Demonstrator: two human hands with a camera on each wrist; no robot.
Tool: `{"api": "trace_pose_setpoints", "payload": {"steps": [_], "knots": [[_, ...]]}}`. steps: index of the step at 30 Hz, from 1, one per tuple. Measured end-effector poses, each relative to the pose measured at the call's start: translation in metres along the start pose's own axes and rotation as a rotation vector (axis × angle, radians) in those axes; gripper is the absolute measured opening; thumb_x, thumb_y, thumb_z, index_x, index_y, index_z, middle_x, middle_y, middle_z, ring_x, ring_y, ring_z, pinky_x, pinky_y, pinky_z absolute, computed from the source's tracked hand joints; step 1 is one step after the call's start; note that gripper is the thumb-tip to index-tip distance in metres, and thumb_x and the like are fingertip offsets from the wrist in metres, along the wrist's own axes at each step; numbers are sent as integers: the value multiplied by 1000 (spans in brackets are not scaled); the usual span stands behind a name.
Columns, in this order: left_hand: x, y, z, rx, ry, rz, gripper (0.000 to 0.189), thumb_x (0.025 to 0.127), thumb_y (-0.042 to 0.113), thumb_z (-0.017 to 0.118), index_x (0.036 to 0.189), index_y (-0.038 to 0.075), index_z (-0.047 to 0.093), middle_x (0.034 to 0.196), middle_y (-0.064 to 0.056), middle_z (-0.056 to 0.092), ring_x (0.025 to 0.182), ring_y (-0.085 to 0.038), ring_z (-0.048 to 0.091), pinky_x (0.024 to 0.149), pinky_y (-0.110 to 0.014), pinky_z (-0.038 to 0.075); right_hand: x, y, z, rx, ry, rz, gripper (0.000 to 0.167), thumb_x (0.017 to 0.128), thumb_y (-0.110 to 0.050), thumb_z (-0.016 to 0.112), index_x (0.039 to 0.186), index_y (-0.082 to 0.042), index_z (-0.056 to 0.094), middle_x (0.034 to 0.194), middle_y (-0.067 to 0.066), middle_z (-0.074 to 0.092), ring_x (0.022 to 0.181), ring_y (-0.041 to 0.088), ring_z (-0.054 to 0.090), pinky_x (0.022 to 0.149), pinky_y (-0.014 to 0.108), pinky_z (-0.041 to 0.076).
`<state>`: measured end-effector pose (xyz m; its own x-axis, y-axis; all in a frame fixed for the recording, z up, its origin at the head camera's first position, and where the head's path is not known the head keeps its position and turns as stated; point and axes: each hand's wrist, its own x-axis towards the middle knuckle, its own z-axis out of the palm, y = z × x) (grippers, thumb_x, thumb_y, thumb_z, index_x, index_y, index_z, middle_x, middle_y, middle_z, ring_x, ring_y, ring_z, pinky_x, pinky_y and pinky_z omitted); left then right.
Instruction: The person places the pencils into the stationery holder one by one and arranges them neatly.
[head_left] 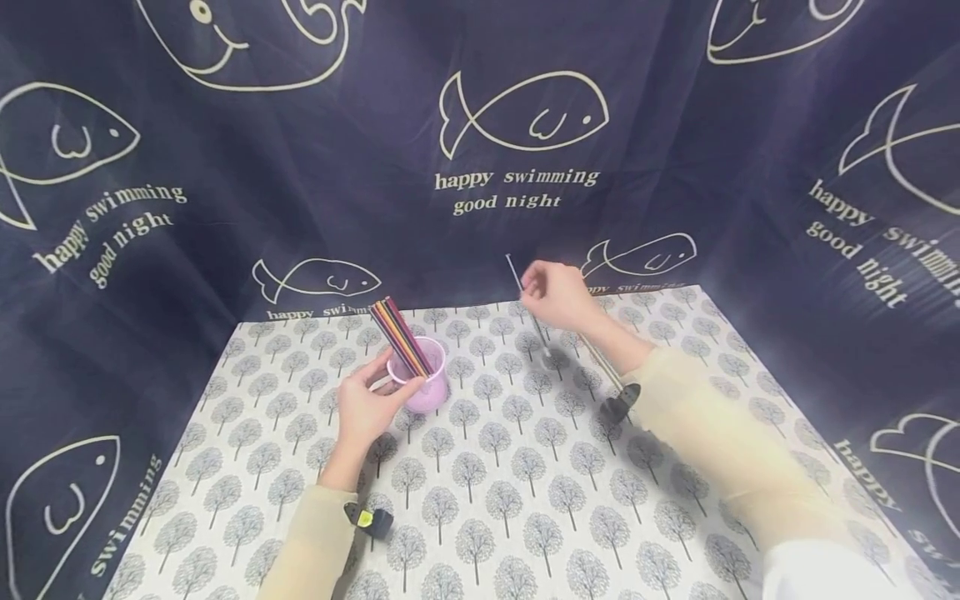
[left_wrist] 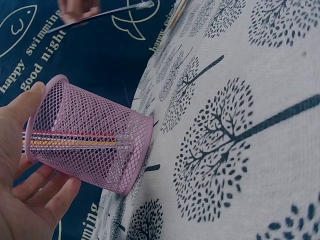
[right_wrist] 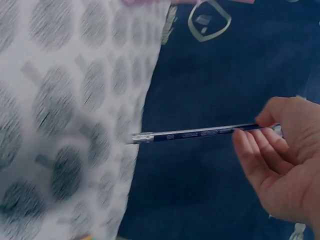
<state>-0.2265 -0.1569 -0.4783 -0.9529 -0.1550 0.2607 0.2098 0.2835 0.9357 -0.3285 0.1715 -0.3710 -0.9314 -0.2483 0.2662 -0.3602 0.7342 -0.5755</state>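
One pencil (right_wrist: 200, 133), pinched in the right hand (head_left: 558, 296) right of centre frame, slants steeply, metal-banded end down. Pink mesh cup (head_left: 429, 400) lower left of it, mouth up, rim gripped by the left hand (head_left: 367, 407).

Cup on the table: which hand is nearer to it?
Left. The left hand holds the cup near its rim; the right hand is apart from it, off to its right, pinching a pencil.
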Motion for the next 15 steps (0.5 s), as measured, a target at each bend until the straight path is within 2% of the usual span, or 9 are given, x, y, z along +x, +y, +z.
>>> {"api": "trace_pose_setpoints", "payload": {"steps": [7, 12, 15], "knots": [[1, 1, 0, -18, -8, -3, 73, 77, 15, 98, 139, -5, 65, 138, -28, 68, 113, -47, 75, 92, -42, 70, 8, -46, 12, 184, 127, -77, 9, 89, -9, 70, 98, -9, 68, 91, 7, 77, 81, 20, 73, 76, 29, 67], [0, 1, 0, -5, -3, -9, 74, 77, 16, 98, 140, -4, 65, 138, -28, 68, 112, -47, 75, 92, -41, 70, 11, -72, 25, 391, 156, -127, 10, 91, -3, 73, 99, -4, 66, 94, 12, 77, 85, 22, 76, 78, 26, 70], [0, -1, 0, -1, 7, -1, 74, 76, 15, 99, 139, -4, 66, 136, -28, 69, 112, -46, 76, 91, -42, 70, 13, -85, 36, 493, 138, -176, 11, 92, 1, 73, 100, -1, 65, 96, 14, 75, 86, 24, 76, 79, 28, 71]]}}
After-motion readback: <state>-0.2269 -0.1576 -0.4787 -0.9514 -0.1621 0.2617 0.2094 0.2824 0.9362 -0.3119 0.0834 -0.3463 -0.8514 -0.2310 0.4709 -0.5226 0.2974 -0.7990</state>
